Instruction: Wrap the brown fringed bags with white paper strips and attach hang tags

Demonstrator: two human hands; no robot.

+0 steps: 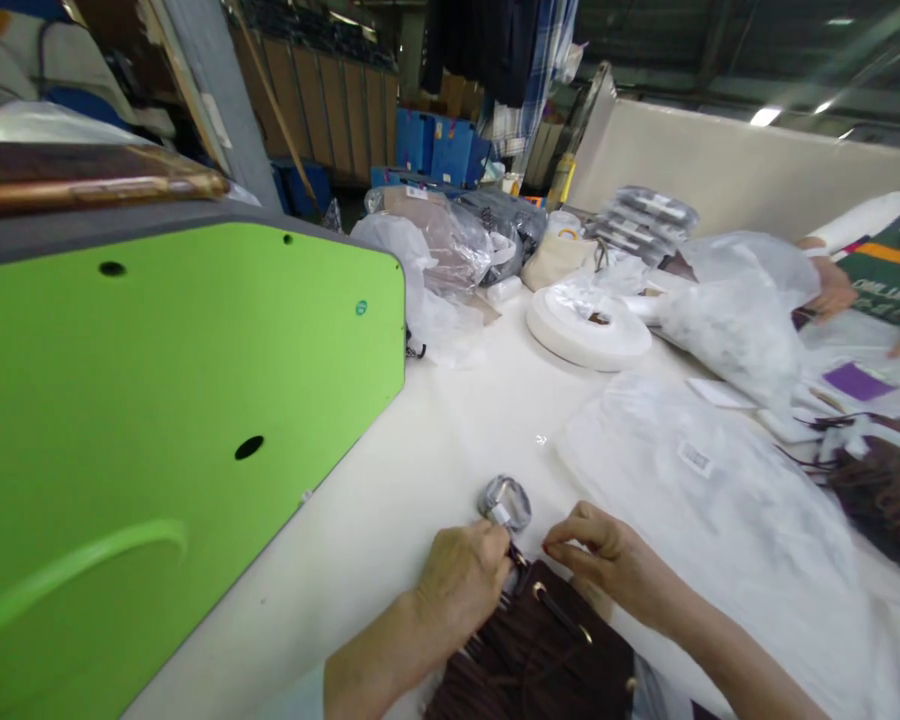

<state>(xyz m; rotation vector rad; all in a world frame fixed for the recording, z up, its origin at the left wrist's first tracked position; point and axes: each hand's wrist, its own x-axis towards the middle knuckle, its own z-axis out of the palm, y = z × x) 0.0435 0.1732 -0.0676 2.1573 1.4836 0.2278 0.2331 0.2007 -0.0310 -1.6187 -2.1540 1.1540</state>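
A dark brown gathered bag (540, 660) with gold eyelets lies at the near edge of the white table (420, 470). My left hand (461, 580) is closed at the bag's top, gripping its cord next to a small clear plastic-wrapped piece (505, 502). My right hand (607, 560) is just right of it, fingers pinched together over the bag's top edge; what they hold is too small to make out.
A large green machine panel (157, 420) fills the left. A white tape roll (589, 325), clear plastic bags (720, 500) and packets cover the table's middle and right. Another person's hands (832, 290) work at the far right, near a second brown bag (889, 495).
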